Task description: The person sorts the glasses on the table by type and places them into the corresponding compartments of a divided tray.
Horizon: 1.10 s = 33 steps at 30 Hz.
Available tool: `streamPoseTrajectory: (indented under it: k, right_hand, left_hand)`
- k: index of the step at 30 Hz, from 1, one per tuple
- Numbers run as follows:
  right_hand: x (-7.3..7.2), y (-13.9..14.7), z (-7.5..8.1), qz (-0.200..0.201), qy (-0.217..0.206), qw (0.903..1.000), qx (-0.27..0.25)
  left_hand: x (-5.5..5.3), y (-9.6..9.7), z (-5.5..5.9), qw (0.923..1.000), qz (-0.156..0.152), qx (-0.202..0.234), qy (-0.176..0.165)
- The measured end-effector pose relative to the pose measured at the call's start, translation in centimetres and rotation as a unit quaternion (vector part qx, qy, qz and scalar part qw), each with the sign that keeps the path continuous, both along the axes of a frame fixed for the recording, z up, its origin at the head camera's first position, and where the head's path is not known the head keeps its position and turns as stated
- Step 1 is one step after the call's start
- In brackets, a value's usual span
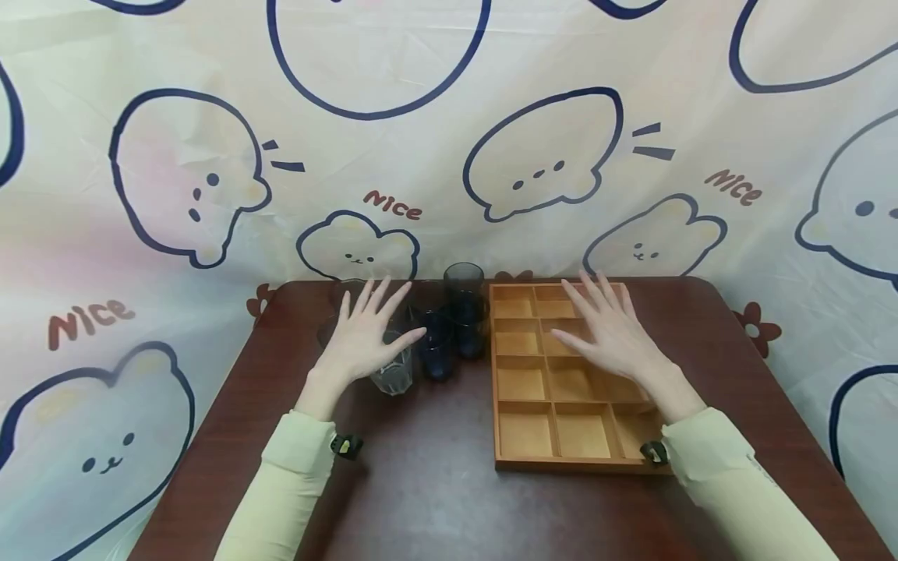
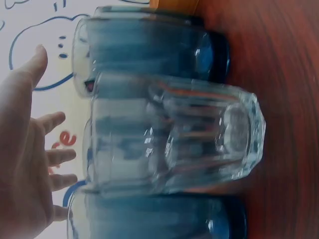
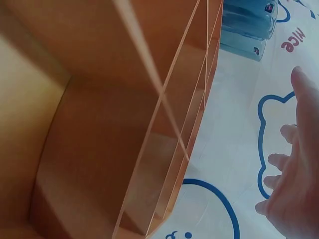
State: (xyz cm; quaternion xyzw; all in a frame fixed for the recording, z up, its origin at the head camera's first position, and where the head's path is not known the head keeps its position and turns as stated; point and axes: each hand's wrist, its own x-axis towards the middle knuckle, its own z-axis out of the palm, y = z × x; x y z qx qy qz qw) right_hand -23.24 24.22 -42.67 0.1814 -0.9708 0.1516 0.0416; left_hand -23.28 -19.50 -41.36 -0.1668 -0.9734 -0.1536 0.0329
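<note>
On the left of the table, my left grip is released: the fingers are spread and straight, the thumb stands well out, and nothing is in it. It hangs over the group of glasses without holding any. A blue glass stands there, mostly behind my grip from the head view and cut off by the edge of the left wrist view. Just to its right a clear glass stands upright on the table. Further right come more blue glasses, close together and overlapping, so I cannot give a sure count.

Beside them, on their right, the wooden box lies flat on the table, split by thin dividers into rows of compartments. My right grip is over it, released too, with fingers straight and nothing grasped; it and my sleeve hide some compartments from the head view.

I judge the work to be at its very start. Every glass I can make out stands on the table outside the box, and neither grip has taken one up. As far as I can tell, nothing is done, and all handling of the glasses is left.
</note>
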Motion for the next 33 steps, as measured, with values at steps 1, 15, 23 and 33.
streamPoseTrajectory:
  k: [1,15,23,33]
  right_hand:
    - [0.1,0.2,0.0,-0.002,0.001,1.0000,-0.004]
    - [3.7,2.0,-2.1,0.007,-0.005,0.9994,-0.034]
    - [6.4,3.5,-3.3,-0.007,-0.007,0.9991,-0.041]
    - [8.6,4.7,-5.3,-0.013,-0.006,0.9990,-0.042]
  left_hand:
    - [0.1,-0.2,0.1,1.0000,0.004,0.002,0.002]
    - [2.4,-2.6,-1.1,0.9957,0.063,0.041,0.054]
    - [3.7,-4.1,-2.5,0.9816,0.124,0.098,0.107]
    - [3.7,-5.4,-3.9,0.9473,0.178,0.264,0.036]
